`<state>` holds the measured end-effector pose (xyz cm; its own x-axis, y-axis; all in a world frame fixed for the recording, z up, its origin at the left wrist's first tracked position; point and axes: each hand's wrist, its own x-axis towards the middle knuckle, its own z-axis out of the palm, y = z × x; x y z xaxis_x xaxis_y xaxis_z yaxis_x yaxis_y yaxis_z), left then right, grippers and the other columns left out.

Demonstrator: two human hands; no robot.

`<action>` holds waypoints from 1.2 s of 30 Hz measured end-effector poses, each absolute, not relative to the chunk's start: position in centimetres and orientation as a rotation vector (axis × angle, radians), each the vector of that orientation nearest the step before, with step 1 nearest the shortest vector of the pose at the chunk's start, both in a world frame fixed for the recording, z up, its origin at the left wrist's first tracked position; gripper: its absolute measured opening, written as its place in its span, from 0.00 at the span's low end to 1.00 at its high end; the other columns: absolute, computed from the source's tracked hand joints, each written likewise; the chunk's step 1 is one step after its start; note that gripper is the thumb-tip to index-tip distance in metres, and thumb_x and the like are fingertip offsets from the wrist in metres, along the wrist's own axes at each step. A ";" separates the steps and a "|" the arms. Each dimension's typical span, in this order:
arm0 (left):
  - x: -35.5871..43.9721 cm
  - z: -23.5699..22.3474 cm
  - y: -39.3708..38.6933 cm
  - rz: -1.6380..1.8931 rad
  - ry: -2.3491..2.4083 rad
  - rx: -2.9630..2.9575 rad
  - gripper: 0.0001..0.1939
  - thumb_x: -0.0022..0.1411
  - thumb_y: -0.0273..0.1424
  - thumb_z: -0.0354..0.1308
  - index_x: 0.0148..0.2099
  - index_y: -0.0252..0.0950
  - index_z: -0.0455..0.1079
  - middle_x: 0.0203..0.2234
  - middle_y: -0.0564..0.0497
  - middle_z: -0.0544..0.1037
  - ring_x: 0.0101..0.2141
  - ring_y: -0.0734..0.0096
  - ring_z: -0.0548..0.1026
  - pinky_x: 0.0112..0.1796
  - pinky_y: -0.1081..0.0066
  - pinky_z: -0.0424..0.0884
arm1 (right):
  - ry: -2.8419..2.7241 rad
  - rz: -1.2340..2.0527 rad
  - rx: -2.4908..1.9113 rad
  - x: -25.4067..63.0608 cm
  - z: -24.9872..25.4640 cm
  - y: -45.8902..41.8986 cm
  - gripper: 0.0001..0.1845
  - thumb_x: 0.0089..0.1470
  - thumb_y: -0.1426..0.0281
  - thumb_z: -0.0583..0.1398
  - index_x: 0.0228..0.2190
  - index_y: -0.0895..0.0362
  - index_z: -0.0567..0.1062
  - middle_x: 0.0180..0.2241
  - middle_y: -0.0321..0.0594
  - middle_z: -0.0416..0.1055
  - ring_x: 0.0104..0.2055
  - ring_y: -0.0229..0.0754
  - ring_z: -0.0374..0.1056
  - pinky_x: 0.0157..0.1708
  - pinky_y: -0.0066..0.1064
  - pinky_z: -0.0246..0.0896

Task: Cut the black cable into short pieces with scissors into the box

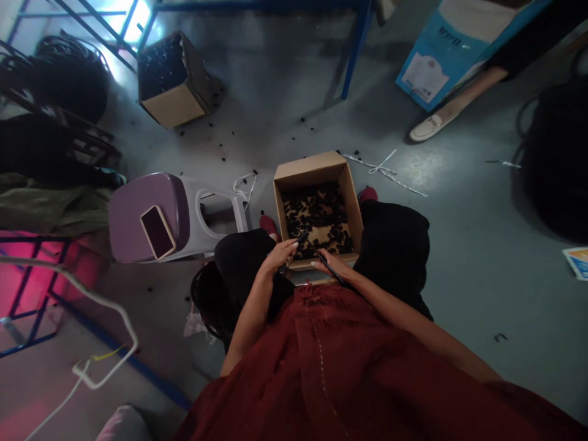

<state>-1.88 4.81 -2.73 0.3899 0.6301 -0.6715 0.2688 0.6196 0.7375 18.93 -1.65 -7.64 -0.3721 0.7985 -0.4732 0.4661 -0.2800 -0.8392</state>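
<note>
A cardboard box (316, 164) with many small black pieces (316, 205) inside stands on the floor between my knees. My left hand (279, 254) is at its near left edge, fingers pinched on a small black piece (302, 237) over the box. By the near right edge, my right hand (336, 264) is closed around a thin black rod-like thing (329, 267), perhaps a cable end. One end of it points toward the box and the other runs back along my wrist. The pieces are too small to name exactly.
To the left, a phone (158, 232) lies on a purple-topped stool (126, 214). Another carton (174, 109) of black pieces stands farther back. A blue box (422, 73) and a person's foot (427, 127) are at upper right. Black coils (558, 159) sit far right; string (386, 171) lies on the floor.
</note>
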 end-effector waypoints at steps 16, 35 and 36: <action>-2.2 -2.8 4.8 0.263 1.143 0.912 0.28 0.57 0.43 0.52 0.56 0.32 0.61 0.20 0.58 0.59 0.16 0.87 0.54 0.17 0.81 0.48 | -1.620 1.782 -1.518 18.8 -7.3 -1.6 0.26 0.48 0.59 0.59 0.47 0.58 0.64 0.38 0.43 0.68 0.37 0.42 0.65 0.38 0.32 0.58; -2.1 -2.4 4.9 0.258 1.142 0.863 0.29 0.55 0.43 0.53 0.56 0.33 0.60 0.20 0.58 0.59 0.16 0.87 0.54 0.17 0.81 0.48 | -1.663 1.740 -1.496 18.9 -6.1 -1.4 0.23 0.51 0.59 0.55 0.47 0.57 0.63 0.44 0.46 0.67 0.42 0.44 0.65 0.41 0.33 0.58; -2.2 -2.4 4.9 0.258 1.142 0.865 0.29 0.55 0.43 0.53 0.56 0.33 0.61 0.21 0.58 0.59 0.16 0.87 0.54 0.17 0.81 0.48 | -1.653 1.748 -1.495 18.9 -5.9 -1.3 0.23 0.51 0.59 0.55 0.47 0.57 0.63 0.43 0.45 0.68 0.41 0.43 0.65 0.40 0.33 0.58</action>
<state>-2.15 4.86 -2.35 0.4276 0.5885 -0.6862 0.2368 0.6596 0.7133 18.90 -1.34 -5.91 -0.4088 0.7892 -0.4583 0.4134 -0.2875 -0.8640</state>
